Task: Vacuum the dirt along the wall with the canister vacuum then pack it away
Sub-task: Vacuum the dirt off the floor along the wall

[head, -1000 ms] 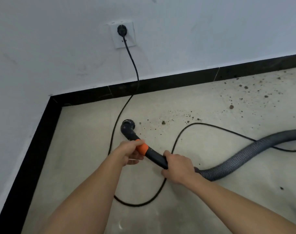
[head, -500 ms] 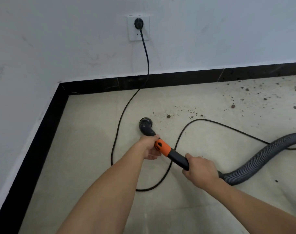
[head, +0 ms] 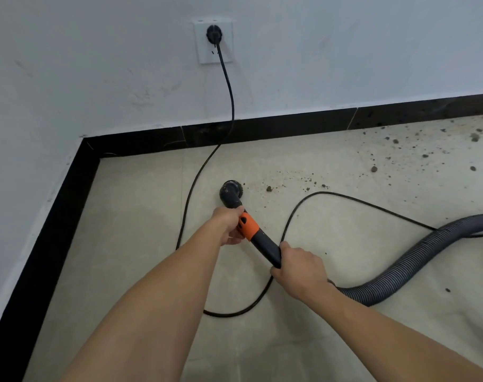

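Nozzle (head: pixel 230 192) on floor (head: pixel 124 244), dirt (head: pixel 290 184) at its 3 o'clock | left hand (head: pixel 229 226) grips wand (head: pixel 265 248) at orange collar (head: pixel 250 229) | right hand (head: pixel 298 267) grips wand rear | hose (head: pixel 416 260) runs to 3 o'clock | plug (head: pixel 214 34) in socket (head: pixel 226 55), 12 o'clock

The grey hose (head: pixel 416 260) and the black cord (head: pixel 345 198) both run off the edge at 3 o'clock. The right hand (head: pixel 301 268) covers where hose meets tube (head: pixel 265 246). Toward 2 o'clock the dirt (head: pixel 400 153) is specks too small to tell apart.
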A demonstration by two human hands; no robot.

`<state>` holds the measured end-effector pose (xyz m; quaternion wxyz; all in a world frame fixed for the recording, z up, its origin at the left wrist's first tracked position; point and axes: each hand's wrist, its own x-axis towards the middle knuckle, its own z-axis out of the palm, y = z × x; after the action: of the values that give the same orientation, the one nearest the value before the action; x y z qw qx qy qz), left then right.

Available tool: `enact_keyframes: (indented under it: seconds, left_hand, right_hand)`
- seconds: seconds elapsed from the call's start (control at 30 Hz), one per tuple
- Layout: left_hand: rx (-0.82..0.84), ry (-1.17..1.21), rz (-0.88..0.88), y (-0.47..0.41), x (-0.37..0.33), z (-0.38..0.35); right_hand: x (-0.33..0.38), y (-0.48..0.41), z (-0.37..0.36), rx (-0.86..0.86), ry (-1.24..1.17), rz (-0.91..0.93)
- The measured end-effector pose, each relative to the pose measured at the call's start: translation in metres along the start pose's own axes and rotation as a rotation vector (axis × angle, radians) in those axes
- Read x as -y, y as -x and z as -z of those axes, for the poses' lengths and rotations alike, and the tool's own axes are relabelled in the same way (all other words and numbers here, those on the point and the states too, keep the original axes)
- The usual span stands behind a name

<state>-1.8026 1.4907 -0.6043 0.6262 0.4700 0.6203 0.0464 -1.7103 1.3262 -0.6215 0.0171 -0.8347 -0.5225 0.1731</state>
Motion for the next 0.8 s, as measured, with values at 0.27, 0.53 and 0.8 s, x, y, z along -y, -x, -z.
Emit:
enact_keyframes:
  seconds: [0.27,0.53,0.8]
  left_hand:
    - [0.129,-0.069,-0.123,-0.02,-0.028,-0.065]
    - [0.418,-0.259,0.211,-0.016,0.042,0.027]
    - [0.643,-0.452,0.284,-0.008,0.052,0.02]
  right_hand:
    - [-0.032,-0.019,0.007,-0.05,-0.072,-0.212]
    - [-0.004,0.027,-0.03,0.119,-0.038,0.053]
    - [-0.007,0.071,-0.04,0.222,-0.11,-0.027]
